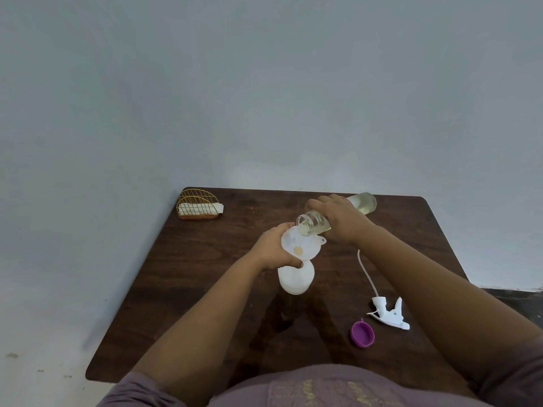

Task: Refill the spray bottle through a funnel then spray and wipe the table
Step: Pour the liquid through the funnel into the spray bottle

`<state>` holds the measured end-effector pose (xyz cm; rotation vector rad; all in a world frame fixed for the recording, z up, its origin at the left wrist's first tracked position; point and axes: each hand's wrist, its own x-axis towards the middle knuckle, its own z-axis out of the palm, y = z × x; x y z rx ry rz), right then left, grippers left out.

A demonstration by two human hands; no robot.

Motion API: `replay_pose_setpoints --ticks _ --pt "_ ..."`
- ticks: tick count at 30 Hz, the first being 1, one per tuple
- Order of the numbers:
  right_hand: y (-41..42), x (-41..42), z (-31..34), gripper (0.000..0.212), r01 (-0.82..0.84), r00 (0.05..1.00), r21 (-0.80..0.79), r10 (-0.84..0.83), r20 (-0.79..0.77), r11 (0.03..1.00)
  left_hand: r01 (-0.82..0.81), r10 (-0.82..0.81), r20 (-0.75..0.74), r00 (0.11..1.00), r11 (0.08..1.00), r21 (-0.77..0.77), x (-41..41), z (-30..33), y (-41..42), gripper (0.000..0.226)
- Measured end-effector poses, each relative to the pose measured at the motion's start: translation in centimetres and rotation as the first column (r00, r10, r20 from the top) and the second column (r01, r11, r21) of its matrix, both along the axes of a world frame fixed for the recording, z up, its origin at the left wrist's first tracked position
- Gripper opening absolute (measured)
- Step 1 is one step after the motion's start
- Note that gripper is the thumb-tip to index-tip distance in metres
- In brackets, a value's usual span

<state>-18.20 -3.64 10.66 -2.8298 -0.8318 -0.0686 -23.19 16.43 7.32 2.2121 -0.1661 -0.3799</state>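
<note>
Your right hand (340,221) grips the smooth, likely slippery refill bottle (361,205) by its middle, while your left hand (274,246) grips the light funnel (299,245) on the spray bottle (295,279) at table (205,274) centre, toward 12 o'clock.

We see a plain domestic room, shown by a small dark wood-grain bench (205,277) set against a bare pale-blue painted wall (264,83), with a gold wire napkin holder (197,204) at its far corner.
</note>
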Motion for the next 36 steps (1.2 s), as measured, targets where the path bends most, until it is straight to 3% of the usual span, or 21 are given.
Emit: replay_pose_setpoints --ticks 36 --pt "0.21 -0.38 0.89 0.048 -0.016 1.000 0.004 0.016 0.009 1.000 0.003 -0.003 -0.009 1.000 1.000 -0.009 0.01 0.13 -0.02 0.088"
